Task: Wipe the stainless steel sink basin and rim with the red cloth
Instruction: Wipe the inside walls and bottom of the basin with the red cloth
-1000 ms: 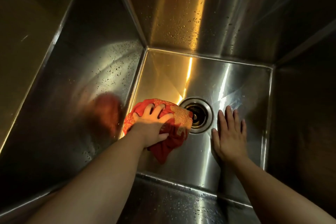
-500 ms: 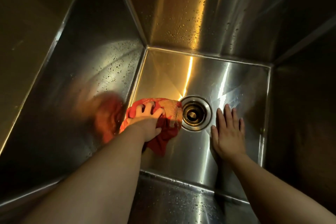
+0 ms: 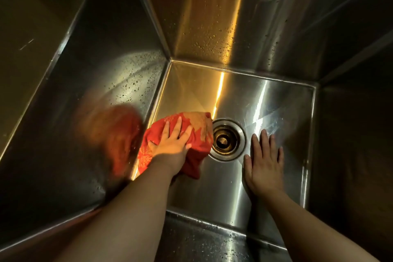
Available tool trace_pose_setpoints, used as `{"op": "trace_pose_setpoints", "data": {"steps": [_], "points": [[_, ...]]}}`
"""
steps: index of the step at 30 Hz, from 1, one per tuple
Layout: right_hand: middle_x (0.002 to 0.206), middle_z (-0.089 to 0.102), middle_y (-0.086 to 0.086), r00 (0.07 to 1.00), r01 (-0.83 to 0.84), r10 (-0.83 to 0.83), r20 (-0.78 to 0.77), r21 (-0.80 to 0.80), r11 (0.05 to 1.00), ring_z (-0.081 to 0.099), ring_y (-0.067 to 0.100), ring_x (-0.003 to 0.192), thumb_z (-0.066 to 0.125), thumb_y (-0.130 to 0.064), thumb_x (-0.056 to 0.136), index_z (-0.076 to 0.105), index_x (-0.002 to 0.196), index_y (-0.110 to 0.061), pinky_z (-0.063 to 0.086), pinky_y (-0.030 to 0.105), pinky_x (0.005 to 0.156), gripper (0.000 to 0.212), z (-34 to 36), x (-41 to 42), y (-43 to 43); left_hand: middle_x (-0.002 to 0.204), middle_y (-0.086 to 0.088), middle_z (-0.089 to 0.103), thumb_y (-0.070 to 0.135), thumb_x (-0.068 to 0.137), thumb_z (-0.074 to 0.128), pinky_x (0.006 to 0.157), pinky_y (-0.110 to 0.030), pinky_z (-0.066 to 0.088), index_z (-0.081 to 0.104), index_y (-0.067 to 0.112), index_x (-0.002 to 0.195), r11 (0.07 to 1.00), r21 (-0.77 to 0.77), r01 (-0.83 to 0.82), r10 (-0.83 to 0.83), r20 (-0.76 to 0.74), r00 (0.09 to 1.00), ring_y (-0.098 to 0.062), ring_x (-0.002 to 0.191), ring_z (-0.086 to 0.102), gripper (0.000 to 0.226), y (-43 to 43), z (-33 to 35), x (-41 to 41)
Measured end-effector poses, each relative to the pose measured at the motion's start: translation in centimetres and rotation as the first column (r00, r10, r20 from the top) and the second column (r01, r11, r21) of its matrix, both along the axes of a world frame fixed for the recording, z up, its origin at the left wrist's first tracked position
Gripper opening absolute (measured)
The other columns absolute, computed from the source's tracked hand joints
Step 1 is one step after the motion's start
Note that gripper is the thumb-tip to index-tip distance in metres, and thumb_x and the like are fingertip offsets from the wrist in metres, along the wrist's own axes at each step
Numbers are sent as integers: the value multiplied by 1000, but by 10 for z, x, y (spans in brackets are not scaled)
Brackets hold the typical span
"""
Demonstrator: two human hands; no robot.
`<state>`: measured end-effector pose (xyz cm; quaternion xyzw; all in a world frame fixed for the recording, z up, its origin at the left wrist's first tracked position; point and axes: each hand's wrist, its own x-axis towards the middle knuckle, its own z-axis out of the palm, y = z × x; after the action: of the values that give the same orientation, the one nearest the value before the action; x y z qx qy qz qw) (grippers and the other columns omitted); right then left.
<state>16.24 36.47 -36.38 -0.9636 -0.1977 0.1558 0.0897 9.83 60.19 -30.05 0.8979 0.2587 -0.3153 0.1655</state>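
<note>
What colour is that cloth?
Red cloth with a faded orange-gold floral print, seen in the head view.

The sink basin (image 3: 191, 91) floor lies bare in its far part, from the far-left corner across to the right wall, free for a hand to pass. Nearer, the left hand (image 3: 173, 141) pressing the red cloth (image 3: 197, 147) blocks the floor's left side against the wall, with the drain (image 3: 225, 139) just beside it. The right hand (image 3: 264, 161) lies flat right of the drain, leaving a narrow strip along the right wall.
</note>
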Motion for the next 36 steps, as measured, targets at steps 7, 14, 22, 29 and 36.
{"op": "trace_pose_setpoints", "data": {"steps": [7, 14, 22, 29, 36], "points": [[159, 11, 7, 999, 6, -6, 34, -11, 1000, 4, 24, 146, 22, -41, 91, 25, 147, -17, 1, 44, 115, 62, 0, 0, 0, 158, 13, -16, 47, 100, 27, 102, -73, 13, 4, 48, 146, 983, 14, -183, 181, 74, 981, -25, 146, -12, 52, -8, -5, 49], [160, 4, 5, 1000, 8, -9, 8, 6, 1000, -3, 23, 147, 16, -44, 90, 20, 149, -18, -1, 45, 115, 65, 3, 0, 2, 159, 8, 0, 36, 100, 33, 105, -70, 14, 17, 45, 146, 991, -19, -130, 132, 119, 984, -33, 145, -3, 49, -19, 4, 37], [159, 4, 0, 999, 10, -9, -33, 34, 999, -6, 16, 146, 11, -46, 89, 21, 149, -22, -3, 40, 117, 66, 7, 6, -2, 159, 5, 3, 22, 99, 36, 109, -67, 13, 26, 45, 144, 988, -21, 152, -147, 172, 974, -34, 143, 0, 51, -19, 4, 49], [160, 6, -1, 990, 138, -137, -20, 110, 984, 1, 15, 147, 8, -47, 89, 19, 149, -22, 1, 43, 117, 66, 13, 14, 14, 159, 8, 0, 26, 99, 39, 109, -64, 17, 19, 48, 145, 970, -51, 236, -208, 320, 924, -25, 145, -1, 54, -41, 5, 83], [160, 5, 2, 963, 259, -269, -3, 277, 925, -3, 15, 146, 17, -47, 89, 13, 149, -19, 2, 47, 118, 67, 30, 17, 61, 159, 8, -13, 50, 99, 23, 113, -53, -5, -6, 49, 145, 936, 40, 349, -347, 257, 902, -18, 145, -15, 55, -7, 4, 55]]}}
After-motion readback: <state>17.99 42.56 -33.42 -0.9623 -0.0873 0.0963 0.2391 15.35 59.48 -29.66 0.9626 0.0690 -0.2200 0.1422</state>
